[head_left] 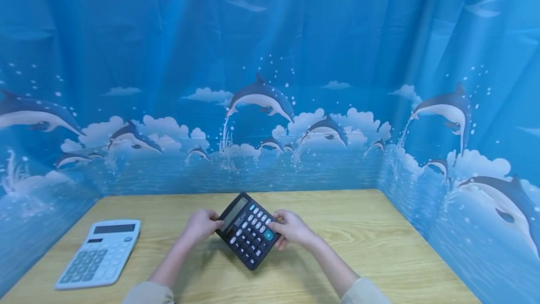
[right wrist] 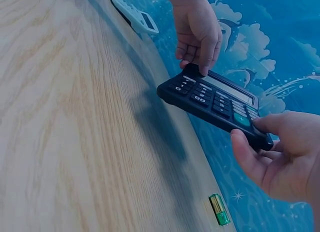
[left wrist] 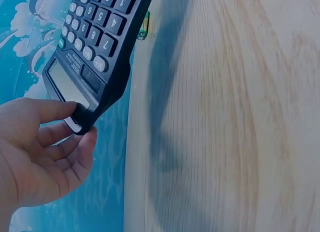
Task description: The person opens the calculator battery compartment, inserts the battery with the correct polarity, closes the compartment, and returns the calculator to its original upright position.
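Left hand (head_left: 200, 225) and right hand (head_left: 293, 229) pinch opposite sides of a black calculator (head_left: 250, 231), thumbs on its face and fingers behind, holding it tilted above the wooden table (head_left: 358, 229). Should either thumb slip, the black calculator could swing from the other hand or drop onto the table. Pressing too hard risks marking the display (head_left: 234, 213) near the left thumb, or working keys beside the plus key (head_left: 268, 234) under the right. A fall could knock the green-and-gold battery (right wrist: 219, 209) off the table's far edge; a pale calculator (head_left: 101, 254) lies well apart at the table's left.
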`<state>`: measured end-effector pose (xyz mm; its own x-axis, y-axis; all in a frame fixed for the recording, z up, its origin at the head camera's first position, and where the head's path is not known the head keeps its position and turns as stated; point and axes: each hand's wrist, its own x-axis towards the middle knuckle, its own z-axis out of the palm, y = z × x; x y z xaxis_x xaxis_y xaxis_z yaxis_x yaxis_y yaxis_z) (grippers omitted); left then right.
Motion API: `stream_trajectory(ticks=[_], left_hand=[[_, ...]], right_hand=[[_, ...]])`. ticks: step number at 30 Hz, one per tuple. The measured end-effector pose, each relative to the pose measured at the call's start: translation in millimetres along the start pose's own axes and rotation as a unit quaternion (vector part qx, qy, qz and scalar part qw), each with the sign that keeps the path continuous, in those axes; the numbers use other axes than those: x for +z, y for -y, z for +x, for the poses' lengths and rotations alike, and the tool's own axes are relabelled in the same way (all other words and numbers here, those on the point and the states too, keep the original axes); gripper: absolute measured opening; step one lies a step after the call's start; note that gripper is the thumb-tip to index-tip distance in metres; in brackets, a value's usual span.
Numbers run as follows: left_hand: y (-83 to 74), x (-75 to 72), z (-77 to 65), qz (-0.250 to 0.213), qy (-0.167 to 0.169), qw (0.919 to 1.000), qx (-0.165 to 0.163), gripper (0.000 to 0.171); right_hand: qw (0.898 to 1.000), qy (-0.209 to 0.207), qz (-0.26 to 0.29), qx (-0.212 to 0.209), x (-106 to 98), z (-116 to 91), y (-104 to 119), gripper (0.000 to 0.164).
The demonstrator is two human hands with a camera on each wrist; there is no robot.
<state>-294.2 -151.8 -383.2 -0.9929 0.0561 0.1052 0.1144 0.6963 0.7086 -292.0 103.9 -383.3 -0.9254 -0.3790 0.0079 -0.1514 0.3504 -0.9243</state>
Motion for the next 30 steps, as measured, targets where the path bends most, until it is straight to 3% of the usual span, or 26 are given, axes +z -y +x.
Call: stream_trajectory(ticks=[9, 15, 22, 25, 30], left_hand=[[-3.5, 10.8, 2.0, 0.02, -0.01, 0.9995, 0.024, 0.012], [-8.1, 16.1, -0.2, -0.006, 0.007, 1.0, -0.004, 0.014], [-13.2, 21.4, 1.8, 0.01, 0.009, 0.9999, 0.001, 0.014], [-15.3, 24.1, 3.2, 0.007, 0.013, 0.9999, 0.005, 0.012], [-17.5, 27.6, 4.7, -0.009, 0.026, 0.9996, 0.005, 0.011]], right_hand=[[0.999, -0.013, 0.032, 0.007, -9.9, -1.0, -6.4, 0.041], [0.998, -0.031, 0.056, 0.022, -16.6, -2.1, -9.1, 0.053], [0.995, -0.071, 0.065, 0.024, -21.5, -4.2, -11.4, 0.055], [0.989, -0.1, 0.1, 0.032, -23.3, -4.7, -12.8, 0.05], [0.972, -0.132, 0.188, 0.053, -26.3, -5.5, -16.0, 0.035]])
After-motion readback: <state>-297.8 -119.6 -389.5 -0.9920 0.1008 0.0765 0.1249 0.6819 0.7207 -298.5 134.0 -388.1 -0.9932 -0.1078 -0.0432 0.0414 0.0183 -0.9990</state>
